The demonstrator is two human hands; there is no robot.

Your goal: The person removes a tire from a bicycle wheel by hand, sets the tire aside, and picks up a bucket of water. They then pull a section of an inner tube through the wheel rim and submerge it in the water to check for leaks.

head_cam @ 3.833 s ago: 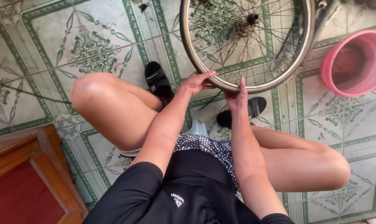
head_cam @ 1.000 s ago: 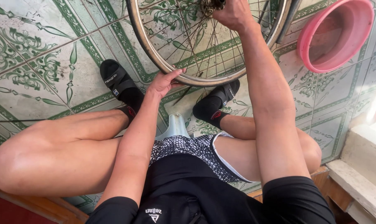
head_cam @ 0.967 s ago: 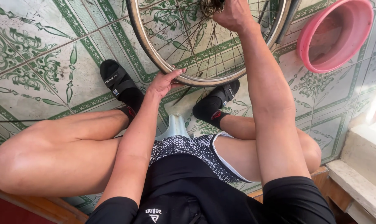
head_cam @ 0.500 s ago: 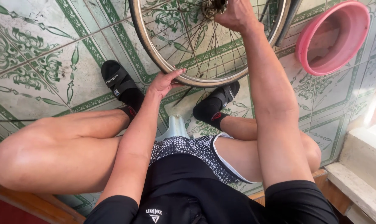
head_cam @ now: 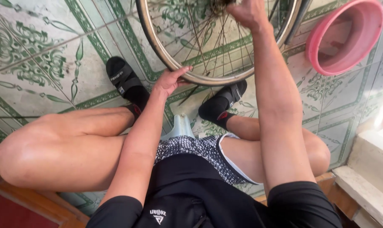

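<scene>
The person sits low on a small pale stool (head_cam: 181, 126), knees wide, feet in black shoes (head_cam: 123, 80) on the green patterned floor (head_cam: 39, 55). The left hand (head_cam: 169, 81) grips the near edge of the bicycle wheel (head_cam: 157, 46), fingers curled over the rim. The wheel stands just past the feet. Farther up, the right hand (head_cam: 248, 12) is closed around something at the hub, in the middle of the spokes; what it pinches is hidden. It looks like hub work, with the rim held steady. A next move would need a firm hold on the rim. A pink basin (head_cam: 347, 55) sits far right.
</scene>
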